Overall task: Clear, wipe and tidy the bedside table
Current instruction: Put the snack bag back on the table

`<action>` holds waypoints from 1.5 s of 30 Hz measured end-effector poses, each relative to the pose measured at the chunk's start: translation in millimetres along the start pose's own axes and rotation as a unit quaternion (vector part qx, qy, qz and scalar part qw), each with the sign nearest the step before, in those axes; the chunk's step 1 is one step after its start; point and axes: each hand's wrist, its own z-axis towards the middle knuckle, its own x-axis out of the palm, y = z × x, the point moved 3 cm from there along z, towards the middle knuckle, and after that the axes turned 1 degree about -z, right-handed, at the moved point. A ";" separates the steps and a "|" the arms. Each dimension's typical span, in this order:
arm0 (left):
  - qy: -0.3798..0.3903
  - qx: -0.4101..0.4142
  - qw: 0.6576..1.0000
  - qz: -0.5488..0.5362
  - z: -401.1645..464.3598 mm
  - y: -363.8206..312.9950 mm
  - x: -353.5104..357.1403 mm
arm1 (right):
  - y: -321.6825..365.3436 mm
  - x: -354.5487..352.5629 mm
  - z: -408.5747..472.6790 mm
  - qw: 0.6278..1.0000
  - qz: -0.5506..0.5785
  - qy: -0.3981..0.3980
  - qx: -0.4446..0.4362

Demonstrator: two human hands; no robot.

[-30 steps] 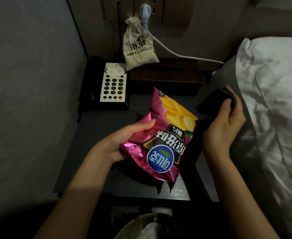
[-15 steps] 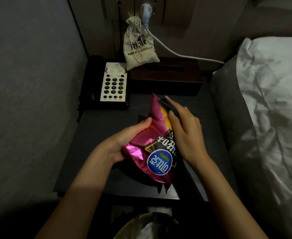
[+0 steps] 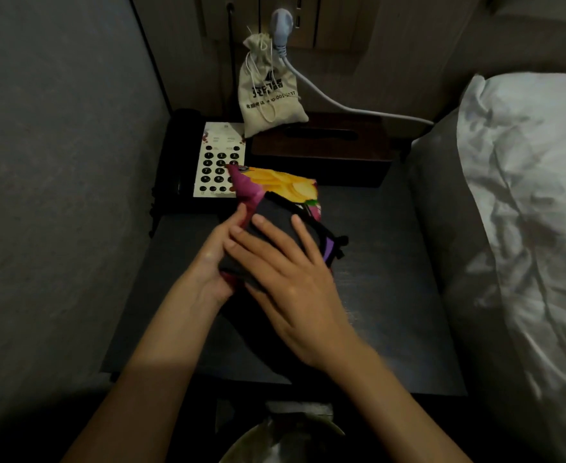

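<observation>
A pink and yellow chip bag [image 3: 274, 183] is held over the middle of the dark bedside table [image 3: 385, 295]. A black cloth [image 3: 273, 217] lies on top of the bag. My left hand [image 3: 213, 259] grips the bag's left side from below, thumb along the cloth's edge. My right hand [image 3: 285, 279] presses flat on the black cloth with straight fingers. Much of the bag is hidden under the cloth and my hands.
A black desk phone [image 3: 204, 162] with a white keypad sits at the back left. A dark tissue box [image 3: 325, 152] stands behind, with a beige drawstring pouch [image 3: 268, 91] leaning on it. A grey plug and cable [image 3: 325, 98] run rightward. The bed's white duvet [image 3: 525, 212] borders the right. A bin [image 3: 285, 442] sits below.
My right hand brought the black cloth from the bed side onto the chip bag and now presses it flat. The bag has tipped away, towards the phone.
</observation>
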 end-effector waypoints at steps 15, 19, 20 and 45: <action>0.083 0.081 0.982 0.149 -7.5 -4.9 8.9 | -50.8 -28.5 -2.7 0.952 0.203 -0.189 0.127; -0.008 0.173 0.956 0.236 -11.8 -11.2 3.4 | -76.1 -44.6 -7.5 0.844 0.377 -0.284 0.254; -0.049 0.211 0.944 0.250 -12.1 -13.2 1.2 | -81.1 -47.4 -8.7 0.819 0.410 -0.294 0.272; 0.051 0.189 0.961 0.195 -20.8 -6.2 18.4 | -76.0 -25.0 -6.5 0.894 0.247 -0.189 0.323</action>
